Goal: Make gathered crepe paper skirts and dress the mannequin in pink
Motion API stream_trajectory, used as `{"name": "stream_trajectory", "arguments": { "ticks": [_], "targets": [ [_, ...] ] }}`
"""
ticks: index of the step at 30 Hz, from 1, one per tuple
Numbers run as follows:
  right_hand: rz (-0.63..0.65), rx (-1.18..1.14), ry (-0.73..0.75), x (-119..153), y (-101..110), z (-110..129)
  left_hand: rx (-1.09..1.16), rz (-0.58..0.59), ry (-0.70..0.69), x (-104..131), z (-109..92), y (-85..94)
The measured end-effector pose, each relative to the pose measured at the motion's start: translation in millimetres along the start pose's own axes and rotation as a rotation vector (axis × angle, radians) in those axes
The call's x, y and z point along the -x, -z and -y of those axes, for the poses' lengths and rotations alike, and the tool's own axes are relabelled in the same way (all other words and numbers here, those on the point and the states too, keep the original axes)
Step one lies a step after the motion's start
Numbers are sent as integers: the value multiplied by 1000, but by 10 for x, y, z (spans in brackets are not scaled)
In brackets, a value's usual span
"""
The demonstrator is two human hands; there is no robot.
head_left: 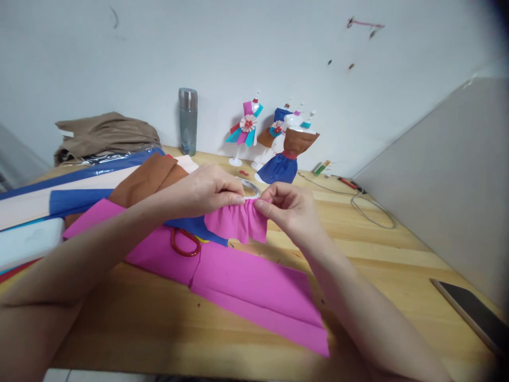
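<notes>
A gathered strip of pink crepe paper (238, 223) hangs between both hands, its top edge pleated and its lower edge flared. My left hand (212, 190) pinches the top edge between thumb and fingers. At the right end, my right hand (284, 204) pinches the same edge. Just behind the strip lies a roll of clear tape (250, 187), partly hidden by my left hand. Below the hands, a large pink sheet (254, 286) is spread on the wooden table (139, 329). Red-handled scissors (185, 243) rest at its upper side, blades hidden.
Small mannequins in paper dresses (248, 124) (284, 154) stand by the wall, right of a flask (188, 122). Brown paper (147, 178), a white case (32, 241) and folded cloth (107, 135) lie left. A cable (369, 218) and phone (473, 313) lie right.
</notes>
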State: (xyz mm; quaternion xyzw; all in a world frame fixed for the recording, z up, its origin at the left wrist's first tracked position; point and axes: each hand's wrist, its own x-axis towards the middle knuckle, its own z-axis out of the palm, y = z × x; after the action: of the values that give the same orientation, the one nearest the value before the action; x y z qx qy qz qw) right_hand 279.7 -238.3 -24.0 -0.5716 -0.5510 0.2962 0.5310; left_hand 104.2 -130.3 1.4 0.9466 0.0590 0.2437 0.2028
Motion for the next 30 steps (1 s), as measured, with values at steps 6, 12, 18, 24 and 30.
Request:
{"name": "stream_trajectory", "arguments": {
  "ticks": [6, 12, 18, 24, 30],
  "targets": [
    [-1, -34, -43, -9, 7, 17, 0, 15, -3, 6, -36, 14],
    [8, -33, -105, -33, 19, -2, 73, 112, -37, 5, -41, 68],
    [28, -50, -64, -18, 33, 44, 98, 111, 68, -4, -14, 147],
    [36, -37, -20, -1, 64, 74, 147, 87, 96, -9, 10, 133],
    [39, -19, -22, 4, 55, 65, 100, 69, 105, -13, 5, 137]
  ]
}}
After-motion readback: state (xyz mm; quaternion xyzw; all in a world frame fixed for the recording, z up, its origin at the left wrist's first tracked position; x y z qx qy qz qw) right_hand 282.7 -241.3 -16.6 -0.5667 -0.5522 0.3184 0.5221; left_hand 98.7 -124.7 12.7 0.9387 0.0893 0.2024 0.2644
